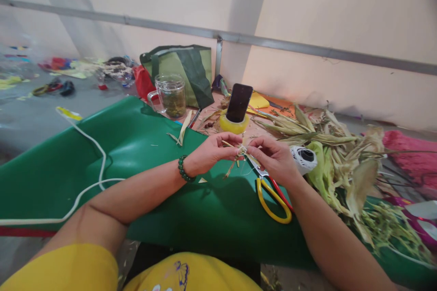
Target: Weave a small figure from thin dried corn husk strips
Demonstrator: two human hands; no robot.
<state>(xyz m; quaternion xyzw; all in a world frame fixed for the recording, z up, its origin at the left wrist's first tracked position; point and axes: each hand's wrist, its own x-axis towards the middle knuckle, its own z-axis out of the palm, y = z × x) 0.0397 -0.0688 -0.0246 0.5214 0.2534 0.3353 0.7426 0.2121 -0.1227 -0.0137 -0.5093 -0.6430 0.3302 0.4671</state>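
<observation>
Both hands meet above the green sheet (205, 218), around a small tied bundle of pale husk strips (241, 149). My left hand (218, 149), with a green bead bracelet at the wrist, pinches the bundle from the left. From the right, my right hand (273, 157) holds it with thumb and fingers pressed together. A thin thread hangs below the bundle. Scissors (273, 200) with yellow and red handles lie on the sheet below my right hand, the blades partly hidden. Beside that hand sits a spool of white thread (303, 159).
Behind the hands, a phone (239, 102) leans on a yellow tape roll (234, 123). A glass mug (170, 95) stands by a green bag (184, 70). Dried corn husks (341, 154) pile up at right. A white cable (102, 163) crosses the sheet at left.
</observation>
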